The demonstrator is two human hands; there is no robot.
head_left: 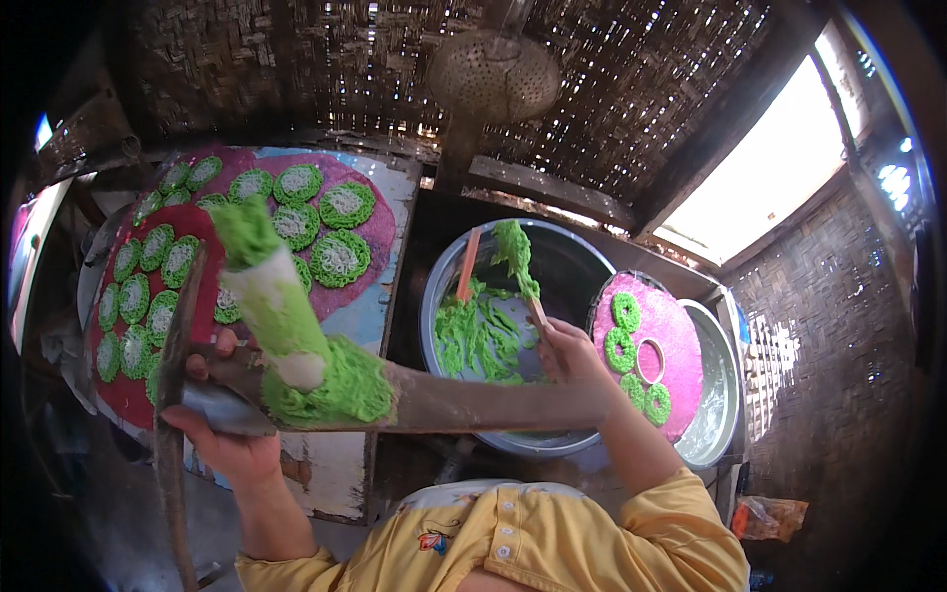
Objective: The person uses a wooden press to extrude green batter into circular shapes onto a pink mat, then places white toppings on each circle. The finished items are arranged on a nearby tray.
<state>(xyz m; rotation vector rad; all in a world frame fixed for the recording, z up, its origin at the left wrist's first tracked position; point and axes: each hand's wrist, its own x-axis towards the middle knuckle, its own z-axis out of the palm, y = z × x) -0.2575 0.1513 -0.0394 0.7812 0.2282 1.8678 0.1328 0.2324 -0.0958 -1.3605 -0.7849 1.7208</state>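
Observation:
My left hand (232, 449) is closed around a smooth grey metal cylinder (229, 407), its fingers partly hidden behind wood. Across the front runs a thick wooden beam (493, 402) with a pale round plunger (274, 311) standing up from it. Green dough (340, 385) is heaped at the plunger's base, and more sits on its top. My right hand (569, 352) grips a wooden spatula (539, 314) over a large metal basin (431, 326). A lump of green dough (512, 247) clings to the spatula's raised end. More green dough (478, 335) is smeared inside the basin.
An orange-brown stick (469, 264) leans in the basin. Several green lacy rounds with white centres (340, 259) lie on pink and red sheets at left. At right, a pink round tray (671, 326) bears green rings and a hoop (649, 361), beside another basin (728, 395). A strainer (493, 77) hangs above.

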